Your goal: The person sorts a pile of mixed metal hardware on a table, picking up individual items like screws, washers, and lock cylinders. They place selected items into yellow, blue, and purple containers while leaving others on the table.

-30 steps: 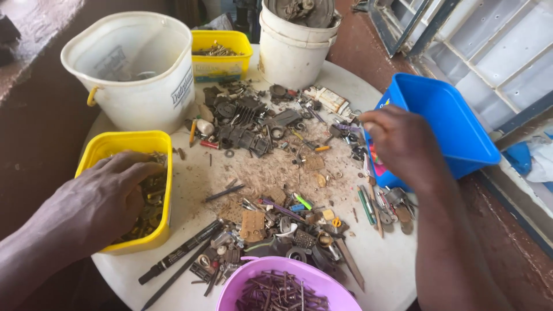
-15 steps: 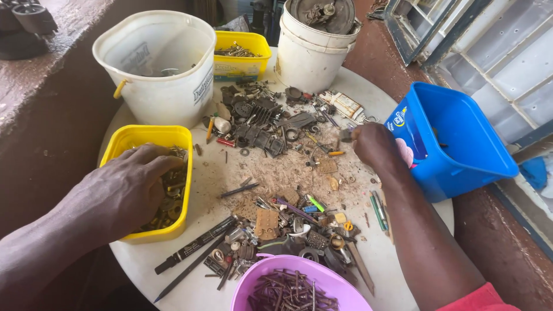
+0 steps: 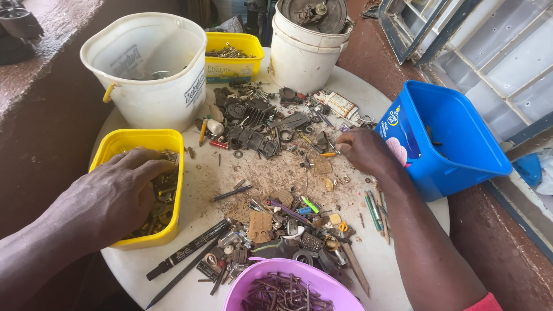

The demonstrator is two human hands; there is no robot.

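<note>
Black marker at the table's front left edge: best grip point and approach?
Grip the marker mid-barrel, coming from above with fingers across its width. It lies flat and diagonal on the table; its lower left half has bare table on both sides, while the upper end runs into the scrap pile.

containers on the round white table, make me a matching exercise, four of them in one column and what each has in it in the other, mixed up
Containers:
1. Square yellow plastic tub under the left hand
2. Round purple plastic bowl
3. Tall white plastic bucket at the far edge
4. Square blue plastic tub beside the right hand

Contents:
A. Rusty dark nails
B. Round metal parts piled to the top
C. Nearly bare inside
D. Small brass-coloured metal bits

Pairs: 1-D, 2-A, 3-B, 4-C
</note>
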